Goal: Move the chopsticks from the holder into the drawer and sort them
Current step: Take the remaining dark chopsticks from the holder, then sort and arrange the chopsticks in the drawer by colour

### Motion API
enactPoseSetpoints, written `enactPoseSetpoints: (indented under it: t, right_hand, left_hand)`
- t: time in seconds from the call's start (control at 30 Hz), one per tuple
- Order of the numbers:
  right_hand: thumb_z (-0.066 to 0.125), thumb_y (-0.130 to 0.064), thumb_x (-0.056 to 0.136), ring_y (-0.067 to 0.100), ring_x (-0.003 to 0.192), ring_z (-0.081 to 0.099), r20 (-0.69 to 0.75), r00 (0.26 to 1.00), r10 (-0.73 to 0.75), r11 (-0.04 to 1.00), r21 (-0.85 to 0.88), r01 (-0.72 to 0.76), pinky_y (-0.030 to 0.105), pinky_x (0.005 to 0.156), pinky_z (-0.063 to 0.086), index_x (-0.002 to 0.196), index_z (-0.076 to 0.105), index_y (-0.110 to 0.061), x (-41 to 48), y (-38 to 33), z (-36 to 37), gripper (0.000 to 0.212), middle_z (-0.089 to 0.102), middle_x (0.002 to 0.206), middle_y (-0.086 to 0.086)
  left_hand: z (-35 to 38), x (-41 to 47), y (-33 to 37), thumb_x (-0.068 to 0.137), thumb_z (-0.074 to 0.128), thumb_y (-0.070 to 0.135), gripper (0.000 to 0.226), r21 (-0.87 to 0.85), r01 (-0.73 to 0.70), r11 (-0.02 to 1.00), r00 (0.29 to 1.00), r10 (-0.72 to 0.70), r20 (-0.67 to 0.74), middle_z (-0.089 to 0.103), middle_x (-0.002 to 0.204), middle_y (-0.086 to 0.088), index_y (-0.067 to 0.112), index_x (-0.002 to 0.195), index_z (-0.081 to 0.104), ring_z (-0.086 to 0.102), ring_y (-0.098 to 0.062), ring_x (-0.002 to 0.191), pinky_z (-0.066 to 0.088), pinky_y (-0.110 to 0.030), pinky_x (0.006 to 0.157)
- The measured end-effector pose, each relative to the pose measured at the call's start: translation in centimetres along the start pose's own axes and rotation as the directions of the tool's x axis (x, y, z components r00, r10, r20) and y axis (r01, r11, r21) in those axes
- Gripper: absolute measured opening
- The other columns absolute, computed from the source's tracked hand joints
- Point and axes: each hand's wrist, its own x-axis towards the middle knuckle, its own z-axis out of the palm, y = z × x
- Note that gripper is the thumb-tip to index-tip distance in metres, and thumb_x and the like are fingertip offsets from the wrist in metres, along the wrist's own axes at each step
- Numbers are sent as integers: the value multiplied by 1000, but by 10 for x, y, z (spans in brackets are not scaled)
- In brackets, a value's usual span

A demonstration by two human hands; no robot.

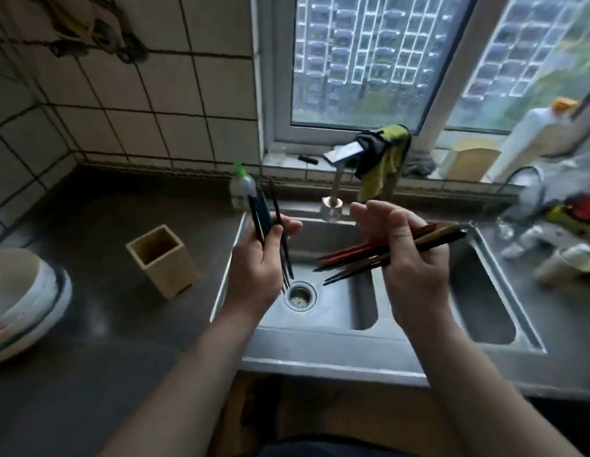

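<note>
My left hand (259,258) grips a bundle of black chopsticks (261,216), held nearly upright over the left sink basin, tips pointing down near the drain. My right hand (407,258) holds several red and brown chopsticks (363,255) lying almost level across the sink divider, tips pointing left. The square wooden holder (162,262) stands on the counter left of the sink, and nothing shows inside it. No drawer is in view.
A steel double sink (336,338) lies below my hands, with a tap (336,189) and a cloth (382,159) behind. A soap bottle (241,186) stands at the sink's back left. Stacked bowls (23,301) sit far left. Clutter and a dish rack (550,219) fill the right counter.
</note>
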Motion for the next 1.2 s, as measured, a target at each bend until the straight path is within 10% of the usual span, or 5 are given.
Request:
enactPoseSetpoints:
  t: [0.3,0.53,1.2]
  right_hand:
    - [49,-40,94,27,107,67,-291,957,7,978,-198,-68,33,93,53,104,69,-16,-154,-75,-196,33,73,108,11]
    - [41,-21,101,18,102,69,-576,816,-50,931,-323,-171,26,92,53,98,70,-18,-257,-128,-299,29,75,102,2]
    - [36,-20,103,19,106,68,-966,6,-260,891,-242,-384,41,100,48,100,66,-17,-532,-231,-545,30,74,103,6]
  left_hand:
    - [153,-167,46,98,46,22,18,-87,82,993,926,-43,376,74,97,3,18,102,63,70,-16,98,54,-42,91]
    - [253,-264,77,98,46,24,20,-37,69,997,756,-28,653,73,99,12,21,102,66,67,-7,98,52,-38,88]
    - [547,-542,158,101,46,16,23,-122,169,978,-104,141,985,67,103,22,30,106,63,63,2,99,44,-7,78]
